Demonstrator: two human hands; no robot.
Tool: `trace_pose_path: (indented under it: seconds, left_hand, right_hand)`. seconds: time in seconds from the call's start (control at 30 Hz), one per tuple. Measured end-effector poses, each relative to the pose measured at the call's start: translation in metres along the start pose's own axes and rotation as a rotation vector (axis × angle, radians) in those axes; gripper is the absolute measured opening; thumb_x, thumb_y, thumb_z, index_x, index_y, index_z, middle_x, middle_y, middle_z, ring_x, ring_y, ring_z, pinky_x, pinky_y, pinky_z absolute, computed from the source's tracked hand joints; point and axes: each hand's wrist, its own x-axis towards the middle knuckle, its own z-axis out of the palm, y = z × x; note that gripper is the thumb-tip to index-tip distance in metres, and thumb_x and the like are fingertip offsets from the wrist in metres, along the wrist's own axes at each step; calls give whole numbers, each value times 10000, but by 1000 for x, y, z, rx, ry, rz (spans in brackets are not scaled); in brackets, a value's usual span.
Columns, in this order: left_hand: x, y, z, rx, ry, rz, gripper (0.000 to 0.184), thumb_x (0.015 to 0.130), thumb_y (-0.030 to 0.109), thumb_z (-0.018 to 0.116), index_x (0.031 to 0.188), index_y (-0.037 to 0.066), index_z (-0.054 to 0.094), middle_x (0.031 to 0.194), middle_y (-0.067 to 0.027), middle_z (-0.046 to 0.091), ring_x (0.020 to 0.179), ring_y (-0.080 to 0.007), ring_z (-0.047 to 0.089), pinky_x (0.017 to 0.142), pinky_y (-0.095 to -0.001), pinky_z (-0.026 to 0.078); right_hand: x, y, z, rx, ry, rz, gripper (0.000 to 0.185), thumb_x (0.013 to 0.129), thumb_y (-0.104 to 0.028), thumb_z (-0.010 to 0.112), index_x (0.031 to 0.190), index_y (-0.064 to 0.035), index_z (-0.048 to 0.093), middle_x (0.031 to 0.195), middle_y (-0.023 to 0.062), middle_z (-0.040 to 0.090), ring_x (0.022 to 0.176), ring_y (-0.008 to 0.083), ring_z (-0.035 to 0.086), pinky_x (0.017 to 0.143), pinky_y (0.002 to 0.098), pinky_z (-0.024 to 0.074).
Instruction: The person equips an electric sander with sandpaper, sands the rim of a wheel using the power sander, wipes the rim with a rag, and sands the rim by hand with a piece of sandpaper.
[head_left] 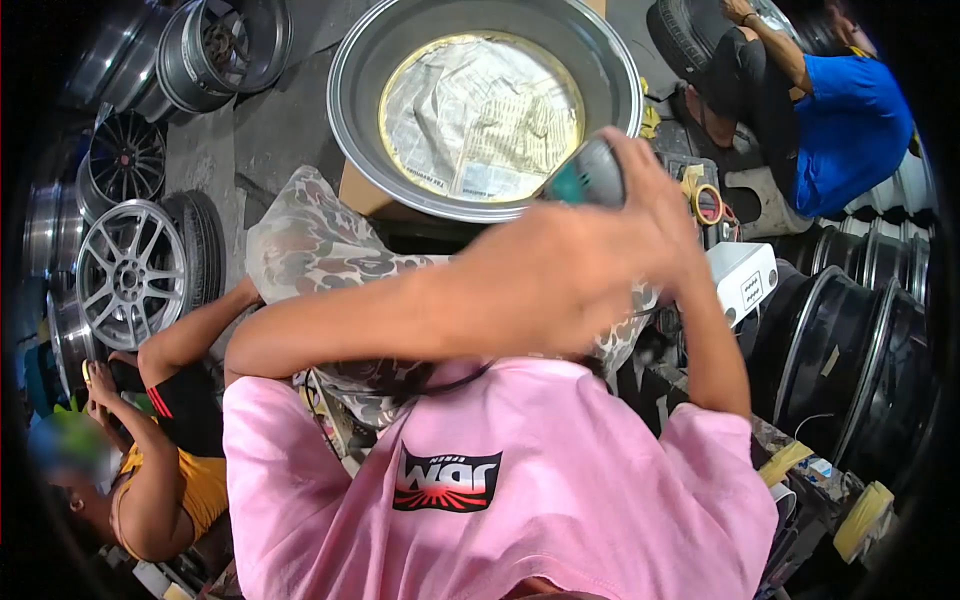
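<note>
A large grey wheel rim [345, 110] lies face up in front of my knees, on what looks like cardboard [362, 192]. Newspaper [470, 110] covers its middle, bordered by yellow tape. My right hand [645, 185] is closed around a rounded teal-and-grey tool [590, 178] at the rim's near right edge; its exact kind is hard to make out. Across my body reaches my left arm, bringing my left hand [560, 265] close to the right one, below the tool. Motion blurs that hand, and its fingers are smeared.
Alloy wheels [130, 272] and a tyre [205, 245] stand at left. Dark rims [840, 350] line the right side, near a white box [740, 280] and a tape roll [707, 204]. One person in blue [850, 130] sits upper right, another in yellow [165, 500] lower left.
</note>
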Motion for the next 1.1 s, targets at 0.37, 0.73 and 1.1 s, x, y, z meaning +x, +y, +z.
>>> trace_pose_path:
  seconds: [0.37, 0.73, 1.1]
  left_hand:
    - [-12, -108, 19, -216, 315, -521, 329, 857, 125, 810, 1118, -54, 722, 1038, -185, 691, 924, -271, 736, 793, -355, 623]
    - [-19, -112, 15, -303, 213, -554, 282, 898, 110, 808, 1115, -38, 706, 1095, -93, 648, 1000, -163, 687, 836, -301, 593]
    - [-11, -107, -26, 34, -139, -261, 789, 717, 274, 894, 1358, 14, 515, 1296, -174, 560, 1195, -306, 598, 1004, -431, 503]
  right_hand:
    - [-8, -31, 7, 20, 110, 238, 830, 704, -213, 895, 1395, -33, 471, 1290, 205, 593, 1044, 466, 666, 844, 529, 558]
    - [-9, -41, 10, 52, 129, 268, 826, 700, -190, 897, 1381, -8, 464, 1273, 216, 562, 1063, 464, 653, 841, 516, 575]
    - [-9, -63, 19, 287, 181, 105, 848, 636, -34, 878, 1376, -59, 465, 1207, 212, 535, 1107, 467, 589, 866, 534, 532]
